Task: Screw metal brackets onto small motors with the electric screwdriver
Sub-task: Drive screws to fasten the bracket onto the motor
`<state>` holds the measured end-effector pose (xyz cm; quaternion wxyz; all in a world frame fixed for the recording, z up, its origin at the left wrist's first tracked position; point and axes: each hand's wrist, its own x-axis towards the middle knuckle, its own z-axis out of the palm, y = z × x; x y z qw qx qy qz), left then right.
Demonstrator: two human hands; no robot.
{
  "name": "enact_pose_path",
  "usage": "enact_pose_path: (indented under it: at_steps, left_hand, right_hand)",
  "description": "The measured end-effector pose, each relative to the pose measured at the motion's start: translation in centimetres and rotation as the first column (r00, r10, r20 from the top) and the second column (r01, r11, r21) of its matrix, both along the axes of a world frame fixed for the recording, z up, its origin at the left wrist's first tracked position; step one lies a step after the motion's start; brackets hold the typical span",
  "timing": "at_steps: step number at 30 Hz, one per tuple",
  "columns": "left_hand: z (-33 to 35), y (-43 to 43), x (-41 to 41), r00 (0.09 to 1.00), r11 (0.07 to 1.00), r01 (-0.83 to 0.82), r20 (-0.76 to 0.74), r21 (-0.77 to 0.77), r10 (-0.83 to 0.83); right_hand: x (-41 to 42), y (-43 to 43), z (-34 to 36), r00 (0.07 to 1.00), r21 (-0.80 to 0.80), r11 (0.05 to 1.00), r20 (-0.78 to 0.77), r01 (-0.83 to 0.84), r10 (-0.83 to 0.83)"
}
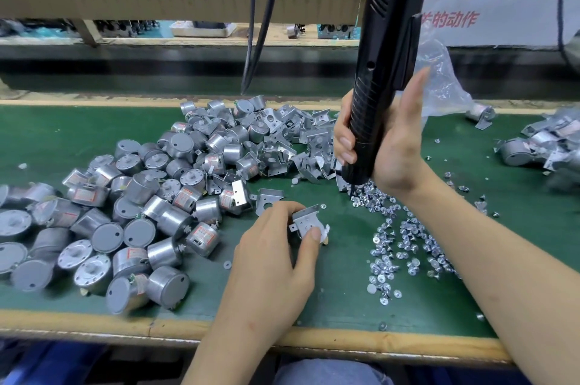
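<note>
My left hand (276,246) pinches a small motor with a metal bracket (307,219) on top, holding it on the green mat. My right hand (383,146) grips the black electric screwdriver (381,70), held upright with its tip down in the pile of screws (405,240). A big heap of silver motors (125,215) lies to the left. Loose brackets (292,146) are piled behind the held motor, and one bracket (266,200) lies just beside my left hand.
More assembled motors (539,146) sit at the far right. A clear plastic bag (445,83) lies behind the screwdriver. Black cables (257,39) hang down at the back. The wooden table edge (125,326) runs along the front.
</note>
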<state>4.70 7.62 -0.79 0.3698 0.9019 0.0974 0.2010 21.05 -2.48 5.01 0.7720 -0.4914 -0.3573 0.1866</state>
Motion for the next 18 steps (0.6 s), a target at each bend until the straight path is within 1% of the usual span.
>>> enact_pose_path:
  at_steps: [4, 7, 12, 18]
  left_hand:
    - [0.0, 0.1, 0.1, 1.0, 1.0, -0.012, 0.009, -0.012, 0.012]
    - [0.1, 0.1, 0.0, 1.0, 1.0, -0.013, 0.012, -0.018, 0.014]
    - [0.1, 0.0, 0.0, 1.0, 0.999, -0.008, 0.023, -0.045, 0.009]
    - [0.1, 0.2, -0.1, 1.0, 1.0, -0.023, 0.0, -0.012, 0.023]
  right_hand:
    - [-0.5, 0.5, -0.2, 0.997, -0.015, 0.997, 0.027, 0.07, -0.069]
    - [-0.9, 1.0, -0.3, 0.985, -0.053, 0.988, 0.107, 0.143, -0.137]
    - [-1.6, 1.5, -0.6, 0.986, -0.075, 0.991, 0.134, 0.108, -0.098]
    - [-1.8, 1.6, -0.6, 0.981, -0.081, 0.989, 0.159, 0.121, -0.107]
